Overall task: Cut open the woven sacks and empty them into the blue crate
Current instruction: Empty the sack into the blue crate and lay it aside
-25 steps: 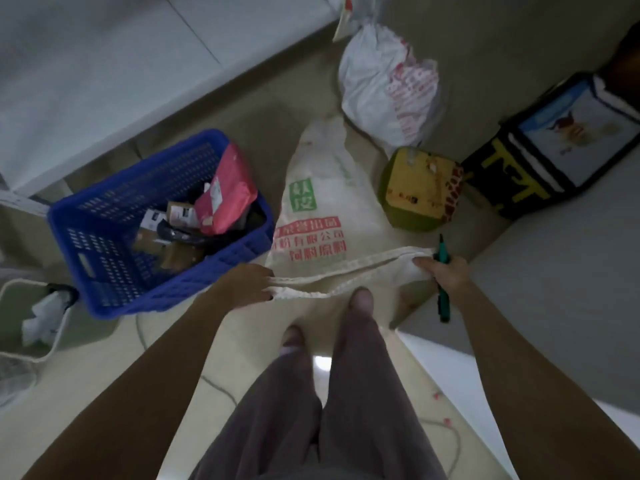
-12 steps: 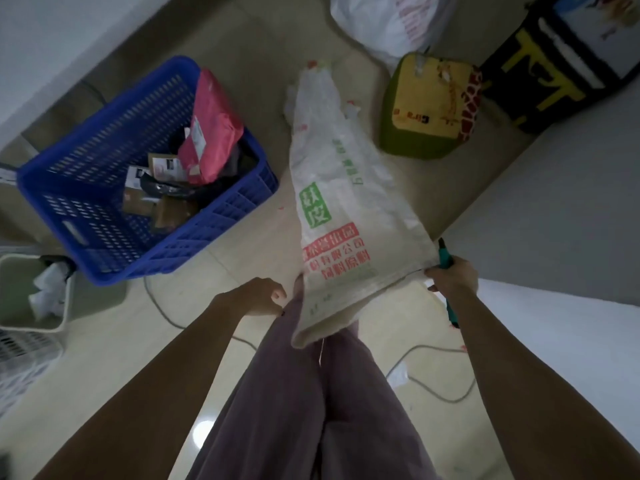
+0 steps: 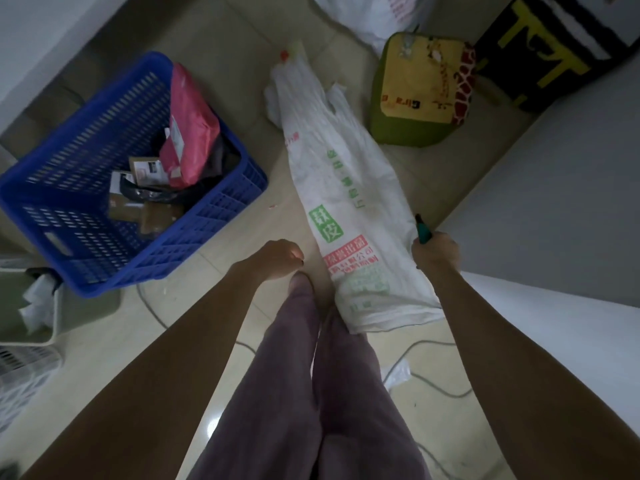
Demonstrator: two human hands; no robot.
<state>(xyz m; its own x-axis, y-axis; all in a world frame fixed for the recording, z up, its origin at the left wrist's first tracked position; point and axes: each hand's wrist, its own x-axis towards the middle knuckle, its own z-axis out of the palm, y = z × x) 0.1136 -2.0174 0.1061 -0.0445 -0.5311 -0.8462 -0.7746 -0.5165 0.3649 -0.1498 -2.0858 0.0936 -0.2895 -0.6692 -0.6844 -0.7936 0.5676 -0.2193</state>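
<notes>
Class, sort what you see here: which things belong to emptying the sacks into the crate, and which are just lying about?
Job: woven sack; green cutter; right hand gripping both; blue crate; pink parcel inside it; white sack behind.
Lying about: giraffe-print box; black-and-yellow bag; floor cable; white bin.
</notes>
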